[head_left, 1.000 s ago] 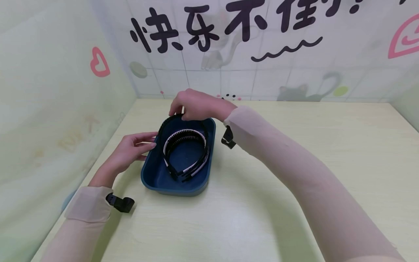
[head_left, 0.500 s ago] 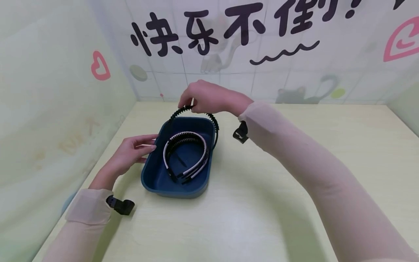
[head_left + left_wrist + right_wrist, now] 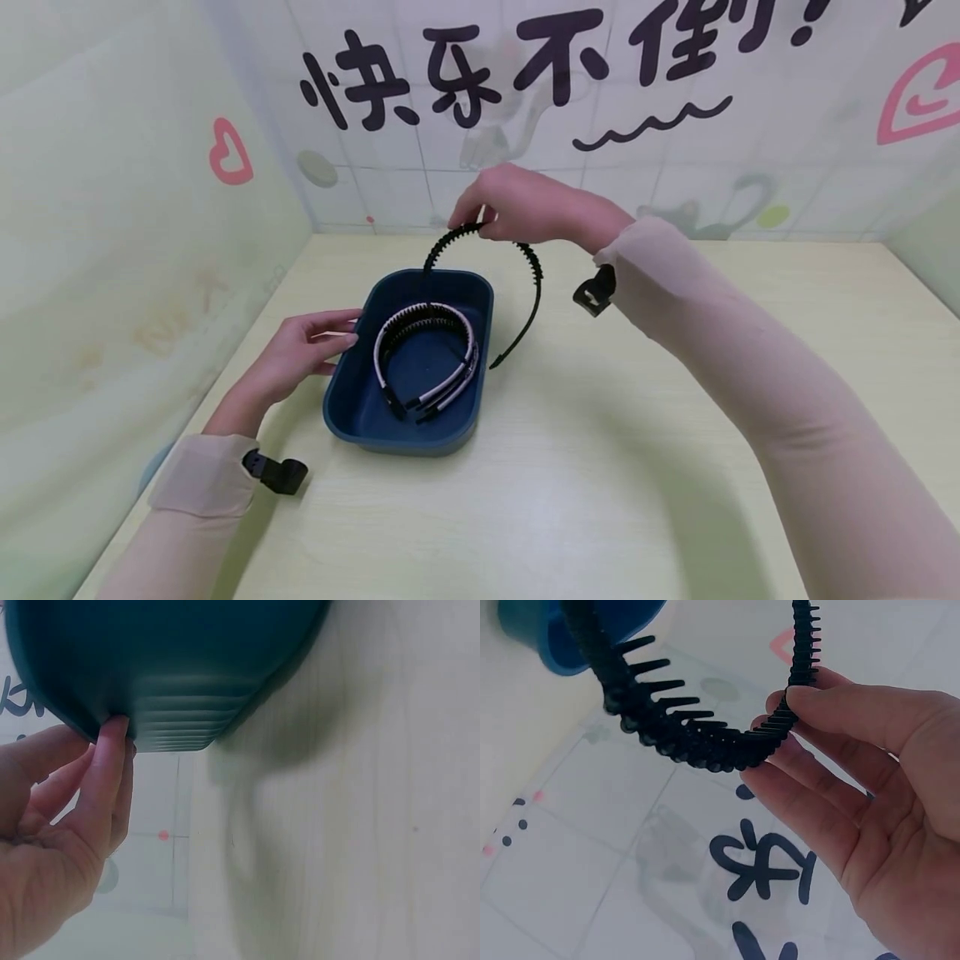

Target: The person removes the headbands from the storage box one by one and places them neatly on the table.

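Observation:
My right hand (image 3: pixel 525 204) pinches a black toothed headband (image 3: pixel 538 272) at the top of its arc. It hangs above the table with its ends down, one end over the box and the other outside its right side. In the right wrist view, long comb teeth line the headband's (image 3: pixel 694 750) inner curve, and thumb and fingertips grip it. My left hand (image 3: pixel 296 358) touches the left outer wall of a dark blue box (image 3: pixel 358 412) with nearly straight fingers. Inside the box lie several headbands (image 3: pixel 377 360), white and black, nested together.
A pale wooden table (image 3: pixel 585 500) carries the box. Behind it stands a white printed wall sheet (image 3: pixel 615 192) with large dark characters, and a pale curtain (image 3: pixel 135 333) closes off the left side.
My right hand has lifted the black headband up out of the box and moved it to the right. The left hand has stayed at the box wall.

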{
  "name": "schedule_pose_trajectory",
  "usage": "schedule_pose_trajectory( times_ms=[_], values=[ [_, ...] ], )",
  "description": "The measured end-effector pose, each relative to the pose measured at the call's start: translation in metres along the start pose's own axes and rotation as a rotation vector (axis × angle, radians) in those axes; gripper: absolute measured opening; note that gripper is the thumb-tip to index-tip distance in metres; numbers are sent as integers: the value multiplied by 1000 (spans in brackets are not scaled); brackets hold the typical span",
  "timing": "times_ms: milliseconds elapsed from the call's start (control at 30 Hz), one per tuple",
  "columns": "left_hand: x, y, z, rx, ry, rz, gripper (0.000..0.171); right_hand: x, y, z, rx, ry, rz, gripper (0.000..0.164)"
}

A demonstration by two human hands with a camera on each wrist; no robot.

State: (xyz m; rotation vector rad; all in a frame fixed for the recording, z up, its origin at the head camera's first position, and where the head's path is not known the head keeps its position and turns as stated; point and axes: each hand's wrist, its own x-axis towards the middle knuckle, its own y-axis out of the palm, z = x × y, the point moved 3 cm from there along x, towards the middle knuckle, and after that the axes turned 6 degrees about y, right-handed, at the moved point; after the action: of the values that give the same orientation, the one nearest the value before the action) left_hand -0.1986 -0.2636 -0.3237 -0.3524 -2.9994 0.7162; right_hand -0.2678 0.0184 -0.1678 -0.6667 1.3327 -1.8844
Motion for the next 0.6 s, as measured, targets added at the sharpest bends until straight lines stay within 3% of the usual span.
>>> schedule_pose_trajectory(
  times_ms=[600],
  values=[
    [2,0,2,-2,-2,-3,53,-18,4,-58,60,150,-17,36]
  ],
)
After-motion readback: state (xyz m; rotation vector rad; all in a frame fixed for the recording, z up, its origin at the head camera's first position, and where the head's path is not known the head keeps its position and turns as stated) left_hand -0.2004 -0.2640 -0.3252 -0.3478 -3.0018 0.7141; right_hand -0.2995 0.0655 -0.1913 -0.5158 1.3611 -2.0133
